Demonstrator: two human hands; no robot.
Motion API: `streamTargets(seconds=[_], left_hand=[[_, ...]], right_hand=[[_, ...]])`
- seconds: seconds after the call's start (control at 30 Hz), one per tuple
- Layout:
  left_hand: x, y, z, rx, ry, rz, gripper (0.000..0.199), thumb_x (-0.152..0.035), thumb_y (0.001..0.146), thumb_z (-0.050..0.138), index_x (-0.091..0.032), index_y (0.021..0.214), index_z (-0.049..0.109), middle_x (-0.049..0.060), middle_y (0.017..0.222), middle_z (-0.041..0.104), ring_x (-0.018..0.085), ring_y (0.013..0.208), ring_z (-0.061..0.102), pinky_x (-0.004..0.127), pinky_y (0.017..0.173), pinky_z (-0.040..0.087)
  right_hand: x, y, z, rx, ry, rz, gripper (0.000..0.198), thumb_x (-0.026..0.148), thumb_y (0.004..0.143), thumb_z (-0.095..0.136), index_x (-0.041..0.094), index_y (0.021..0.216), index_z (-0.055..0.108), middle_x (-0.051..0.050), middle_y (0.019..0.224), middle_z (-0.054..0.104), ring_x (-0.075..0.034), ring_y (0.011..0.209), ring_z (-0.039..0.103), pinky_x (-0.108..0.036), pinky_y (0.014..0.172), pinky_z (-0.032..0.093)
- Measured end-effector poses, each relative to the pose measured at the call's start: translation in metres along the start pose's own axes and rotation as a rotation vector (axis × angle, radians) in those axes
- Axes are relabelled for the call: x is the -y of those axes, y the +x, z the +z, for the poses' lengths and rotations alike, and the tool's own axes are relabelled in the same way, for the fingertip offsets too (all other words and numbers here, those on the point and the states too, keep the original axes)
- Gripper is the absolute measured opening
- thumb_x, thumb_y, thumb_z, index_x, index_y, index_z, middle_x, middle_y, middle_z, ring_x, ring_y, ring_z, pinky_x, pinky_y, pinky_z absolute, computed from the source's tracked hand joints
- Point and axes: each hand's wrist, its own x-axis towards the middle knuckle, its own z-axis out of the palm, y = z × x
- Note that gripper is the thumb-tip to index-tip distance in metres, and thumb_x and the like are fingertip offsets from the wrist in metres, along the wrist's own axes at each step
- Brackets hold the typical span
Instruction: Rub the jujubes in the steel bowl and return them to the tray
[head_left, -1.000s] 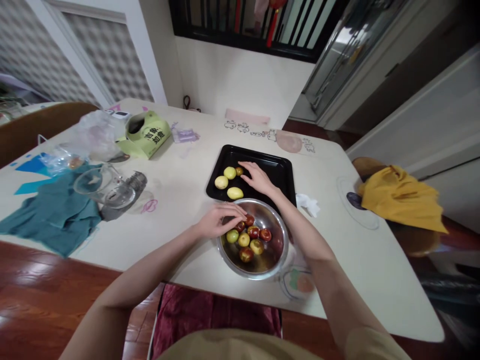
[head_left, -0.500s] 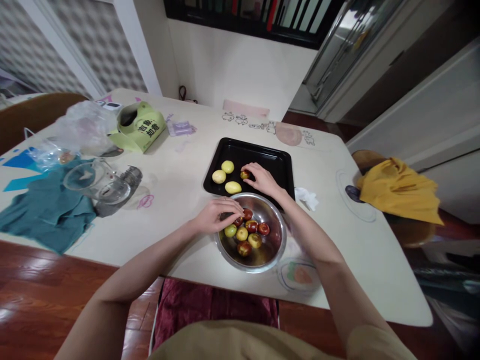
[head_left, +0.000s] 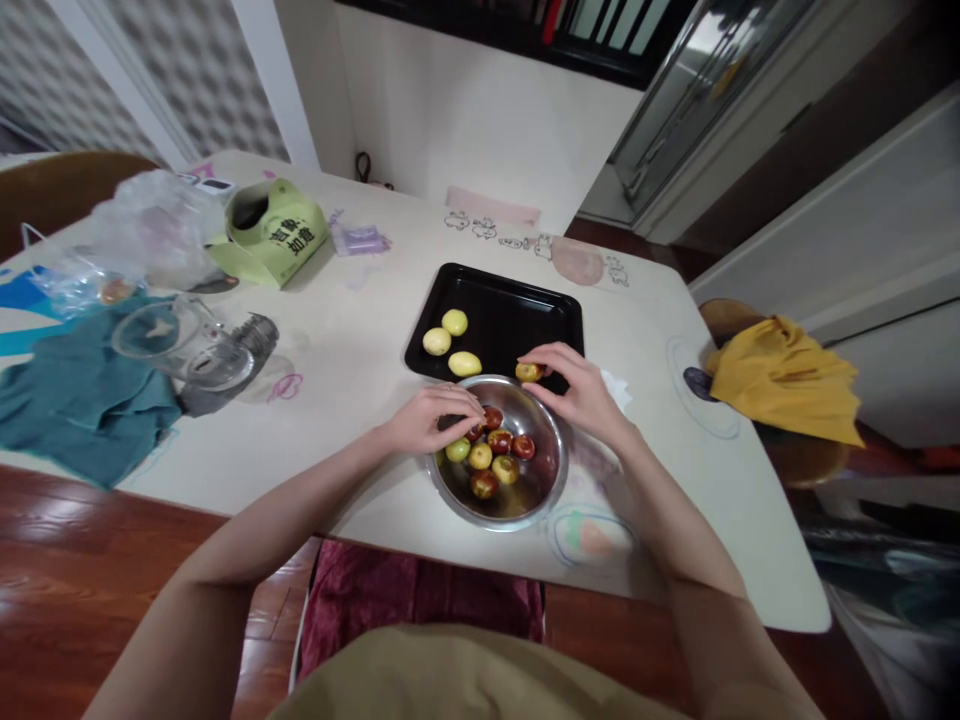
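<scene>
My right hand [head_left: 574, 388] pinches a red-and-yellow jujube [head_left: 528, 372] between thumb and fingers, over the near right edge of a black tray [head_left: 517, 310]. On the tray's left side lie three yellow-green jujubes [head_left: 465, 364]. A steel bowl [head_left: 540, 490] stands just in front of the tray, with several red, brown and yellow-green jujubes [head_left: 505, 469] inside. Over the bowl's left rim, my left hand [head_left: 431, 418] has its fingers closed around a dark red jujube [head_left: 475, 431], which they partly hide.
On the left of the white table [head_left: 345, 340] are a glass pitcher [head_left: 214, 360], a teal cloth [head_left: 82, 400], a green paper box [head_left: 277, 240] and clear plastic bags [head_left: 150, 230]. A crumpled tissue [head_left: 616, 388] lies right of the tray. Yellow fabric [head_left: 784, 380] hangs over a chair at right.
My right hand has moved right and nearer to me, carrying a jujube from the tray's middle to its near right edge. My left hand stays at the bowl's rim.
</scene>
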Motion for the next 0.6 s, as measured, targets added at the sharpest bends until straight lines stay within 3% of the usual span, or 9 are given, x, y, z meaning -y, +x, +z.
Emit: streamTargets(seconds=[0.13,0.3,0.6], left_hand=[[-0.002,0.001,-0.002,0.019,-0.004,-0.006,0.024,-0.026,0.105,0.058,-0.017,0.099,0.079,0.011,0.099,0.084,0.022,0.097,0.081,0.037,0.093,0.065],[-0.002,0.001,-0.004,0.038,0.006,-0.02,0.023,-0.025,0.105,0.058,-0.017,0.099,0.079,0.012,0.1,0.083,0.022,0.098,0.08,0.038,0.094,0.064],[-0.001,0.0,-0.004,0.045,0.009,-0.009,0.022,-0.025,0.105,0.059,-0.017,0.1,0.078,0.011,0.1,0.084,0.021,0.098,0.08,0.038,0.095,0.064]], right_hand=[[0.026,-0.021,-0.003,0.137,0.052,-0.041,0.026,0.034,0.104,0.064,0.029,0.13,0.069,-0.01,0.122,0.073,-0.028,0.114,0.071,-0.048,0.098,0.062],[0.028,-0.028,0.004,0.313,0.061,-0.06,0.022,0.03,0.105,0.061,0.027,0.125,0.069,-0.01,0.123,0.074,-0.027,0.116,0.072,-0.046,0.101,0.063],[0.019,-0.032,0.013,0.375,0.004,-0.039,0.022,0.019,0.103,0.059,0.026,0.122,0.069,-0.009,0.125,0.074,-0.027,0.115,0.074,-0.042,0.098,0.064]])
